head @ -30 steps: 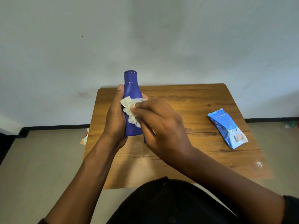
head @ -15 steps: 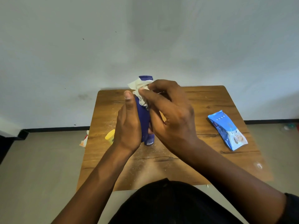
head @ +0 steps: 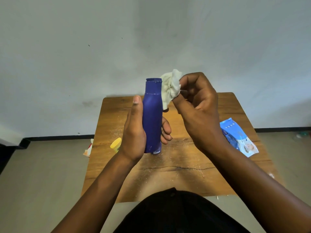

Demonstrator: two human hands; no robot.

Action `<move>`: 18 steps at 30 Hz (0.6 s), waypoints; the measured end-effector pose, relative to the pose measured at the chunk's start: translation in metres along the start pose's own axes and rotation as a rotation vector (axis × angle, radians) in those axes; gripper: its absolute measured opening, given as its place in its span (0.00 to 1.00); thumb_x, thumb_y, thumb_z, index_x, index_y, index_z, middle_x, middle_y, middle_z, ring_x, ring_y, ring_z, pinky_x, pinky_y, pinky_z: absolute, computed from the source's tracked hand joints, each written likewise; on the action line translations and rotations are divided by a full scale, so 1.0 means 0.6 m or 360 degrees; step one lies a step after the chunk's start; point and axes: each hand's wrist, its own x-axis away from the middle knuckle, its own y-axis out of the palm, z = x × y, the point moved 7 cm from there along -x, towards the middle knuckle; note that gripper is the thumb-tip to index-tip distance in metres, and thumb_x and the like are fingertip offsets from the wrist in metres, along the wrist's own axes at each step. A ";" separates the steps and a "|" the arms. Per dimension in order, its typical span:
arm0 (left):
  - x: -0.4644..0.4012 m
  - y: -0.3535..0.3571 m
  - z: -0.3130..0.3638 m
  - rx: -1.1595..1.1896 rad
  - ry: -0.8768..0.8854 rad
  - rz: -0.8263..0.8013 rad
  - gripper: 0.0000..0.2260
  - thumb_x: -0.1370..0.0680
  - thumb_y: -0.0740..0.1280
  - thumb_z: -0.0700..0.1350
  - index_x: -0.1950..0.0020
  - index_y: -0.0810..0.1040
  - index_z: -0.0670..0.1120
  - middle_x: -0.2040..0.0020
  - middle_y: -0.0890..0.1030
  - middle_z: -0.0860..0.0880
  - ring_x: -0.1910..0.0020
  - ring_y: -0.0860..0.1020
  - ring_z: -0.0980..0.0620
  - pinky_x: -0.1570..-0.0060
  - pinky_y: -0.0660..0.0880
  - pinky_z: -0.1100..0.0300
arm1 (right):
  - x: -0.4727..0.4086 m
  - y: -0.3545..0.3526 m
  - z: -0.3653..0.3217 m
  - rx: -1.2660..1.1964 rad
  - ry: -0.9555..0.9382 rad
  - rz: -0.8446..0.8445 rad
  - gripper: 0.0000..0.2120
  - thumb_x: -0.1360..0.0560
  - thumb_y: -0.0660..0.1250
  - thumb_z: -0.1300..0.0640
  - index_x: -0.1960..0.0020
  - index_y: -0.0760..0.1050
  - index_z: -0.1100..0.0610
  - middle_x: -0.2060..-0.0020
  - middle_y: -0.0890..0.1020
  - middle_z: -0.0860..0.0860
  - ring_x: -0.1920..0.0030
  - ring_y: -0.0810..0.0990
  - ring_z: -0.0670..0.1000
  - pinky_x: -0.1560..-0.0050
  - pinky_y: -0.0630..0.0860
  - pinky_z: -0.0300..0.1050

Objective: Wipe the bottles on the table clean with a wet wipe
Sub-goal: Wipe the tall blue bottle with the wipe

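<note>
One wooden table (head: 193,165), square-topped, its surface dusted with pale specks, standing on a grey floor against a plain wall.

Two bare hands above it. Left hand (head: 134,132): grasping the blue bottle around its lower body, thumb lying straight up the left side, fingers curled round from the far side and showing at the right. Right hand (head: 198,105): raised to the right of the bottle's neck, fingertips pinching a crumpled wet wipe.

One blue bottle (head: 152,115), upright, cap on, held over the middle of the table; whether its base touches the wood cannot be told.

One blue wipes packet (head: 239,137), lying flat near the table's right edge, well apart from the bottle.

One white wet wipe (head: 170,88), bunched, just beside the bottle's cap and shoulder on the right.

One small yellow container (head: 116,145), at the table's left edge, partly hidden behind the left wrist.
</note>
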 end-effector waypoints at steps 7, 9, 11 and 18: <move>-0.003 -0.006 0.005 0.0061 0.0013 0.0023 0.30 0.14 0.44 0.62 0.45 0.80 0.45 0.61 0.81 0.33 0.66 0.81 0.37 0.60 0.80 0.48 | 0.009 0.010 0.013 -0.0397 0.0250 -0.0141 0.17 0.20 0.60 0.76 0.37 0.72 0.60 0.49 0.86 0.54 0.50 0.86 0.52 0.49 0.83 0.45; -0.004 -0.009 0.002 0.0028 0.0003 0.0023 0.31 0.16 0.45 0.64 0.43 0.79 0.43 0.60 0.81 0.32 0.65 0.81 0.36 0.60 0.80 0.48 | 0.010 0.012 0.014 -0.0460 0.0327 -0.0134 0.14 0.16 0.63 0.68 0.33 0.71 0.59 0.47 0.87 0.56 0.48 0.86 0.54 0.47 0.82 0.45; -0.005 -0.008 -0.001 -0.0044 0.0034 0.0020 0.34 0.17 0.45 0.65 0.41 0.78 0.39 0.60 0.81 0.33 0.66 0.81 0.37 0.61 0.80 0.49 | 0.013 0.016 0.013 -0.0450 0.0346 -0.0142 0.15 0.18 0.68 0.63 0.32 0.73 0.59 0.45 0.87 0.56 0.51 0.86 0.51 0.50 0.82 0.42; 0.003 -0.001 0.007 -0.0247 0.0231 0.0052 0.35 0.18 0.47 0.65 0.48 0.79 0.36 0.63 0.83 0.37 0.67 0.82 0.37 0.62 0.81 0.42 | 0.009 0.022 0.005 -0.0500 0.0378 -0.0303 0.18 0.22 0.73 0.64 0.35 0.75 0.65 0.51 0.87 0.61 0.64 0.81 0.64 0.63 0.81 0.55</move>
